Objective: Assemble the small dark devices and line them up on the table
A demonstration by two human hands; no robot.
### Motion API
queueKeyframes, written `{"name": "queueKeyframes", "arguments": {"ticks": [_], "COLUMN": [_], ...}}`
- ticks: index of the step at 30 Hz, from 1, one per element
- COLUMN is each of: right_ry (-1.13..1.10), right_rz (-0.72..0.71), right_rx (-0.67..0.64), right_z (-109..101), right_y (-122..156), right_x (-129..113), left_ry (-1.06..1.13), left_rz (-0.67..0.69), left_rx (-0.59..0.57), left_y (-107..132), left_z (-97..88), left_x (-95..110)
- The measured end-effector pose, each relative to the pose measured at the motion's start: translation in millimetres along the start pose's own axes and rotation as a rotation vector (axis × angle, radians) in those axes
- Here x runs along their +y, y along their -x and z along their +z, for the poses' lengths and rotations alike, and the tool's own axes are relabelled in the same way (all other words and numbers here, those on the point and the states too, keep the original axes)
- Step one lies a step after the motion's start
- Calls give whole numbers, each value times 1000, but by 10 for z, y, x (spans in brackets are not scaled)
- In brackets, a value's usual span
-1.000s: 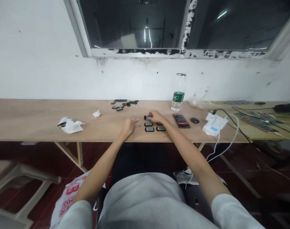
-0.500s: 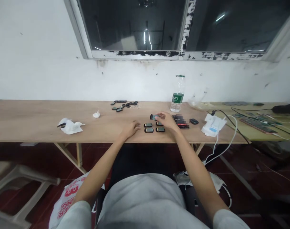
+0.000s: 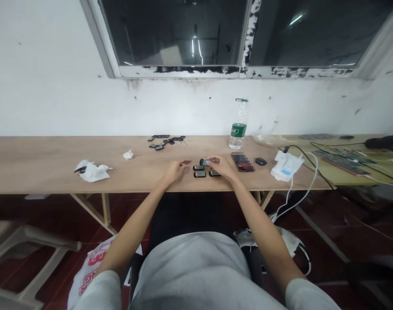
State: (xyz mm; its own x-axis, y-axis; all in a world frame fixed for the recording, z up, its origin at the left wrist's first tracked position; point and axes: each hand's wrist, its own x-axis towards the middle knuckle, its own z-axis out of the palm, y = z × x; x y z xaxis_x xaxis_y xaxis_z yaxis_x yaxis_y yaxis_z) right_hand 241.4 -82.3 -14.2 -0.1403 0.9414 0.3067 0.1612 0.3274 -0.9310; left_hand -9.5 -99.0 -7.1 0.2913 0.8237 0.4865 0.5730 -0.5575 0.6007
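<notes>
My right hand (image 3: 221,165) pinches a small black-rimmed piece with a grey-green face (image 3: 205,162), which looks like a small display module, just above the wooden table (image 3: 47,163). Two similar pieces lie below and left of it, an upper one (image 3: 198,168) and a lower one (image 3: 199,174). A further piece (image 3: 215,173) is partly hidden under my right hand. To the left of this group, my left hand (image 3: 175,171) rests near the table top, fingers apart and loosely bent, with nothing visible in them.
Several similar pieces (image 3: 157,147) lie scattered toward the wall. A water bottle (image 3: 238,129), phone (image 3: 242,162), small black case (image 3: 261,161) and white power strip with cables (image 3: 285,167) stand to the right. Crumpled tissues (image 3: 94,171) lie left.
My right hand has brought the held piece lower, close to the pieces on the table. My left hand's fingers have lifted and spread slightly. The whole view has shifted a little.
</notes>
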Motion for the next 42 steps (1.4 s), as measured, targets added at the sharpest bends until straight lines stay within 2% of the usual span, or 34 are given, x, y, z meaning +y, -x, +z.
{"name": "queueKeyframes", "arguments": {"ticks": [4,7,12,17,20,24,28,32,34,38,42], "right_ry": [-30,-64,-63,-94,-73,-48,-10,4,30,188,442], "right_rz": [-16,-52,-97,-80,-96,-150,-180,-202,-221,-246,-96], "right_rx": [2,-4,5,-5,-28,-78,-122,-156,-98,149,174], "right_z": [125,178,197,210,210,207,239,270,250,121,7], "right_y": [53,88,138,170,188,216,230,221,181,-76,-507], "right_x": [-77,-145,-233,-281,-312,-348,-350,-310,-276,-174,-47], "left_ry": [-16,-28,52,164,229,416,566,584,608,576,344], "left_rz": [63,77,139,207,149,-24,-153,-197,-188,-185,-166], "left_rx": [12,39,111,149,137,71,63,33,20,24,-12], "left_y": [17,34,57,66,53,26,9,8,9,12,20], "left_z": [-2,10,49,82,89,92,67,23,14,46,121], "left_x": [274,375,338,305,302,269,225,223,241,235,131]}}
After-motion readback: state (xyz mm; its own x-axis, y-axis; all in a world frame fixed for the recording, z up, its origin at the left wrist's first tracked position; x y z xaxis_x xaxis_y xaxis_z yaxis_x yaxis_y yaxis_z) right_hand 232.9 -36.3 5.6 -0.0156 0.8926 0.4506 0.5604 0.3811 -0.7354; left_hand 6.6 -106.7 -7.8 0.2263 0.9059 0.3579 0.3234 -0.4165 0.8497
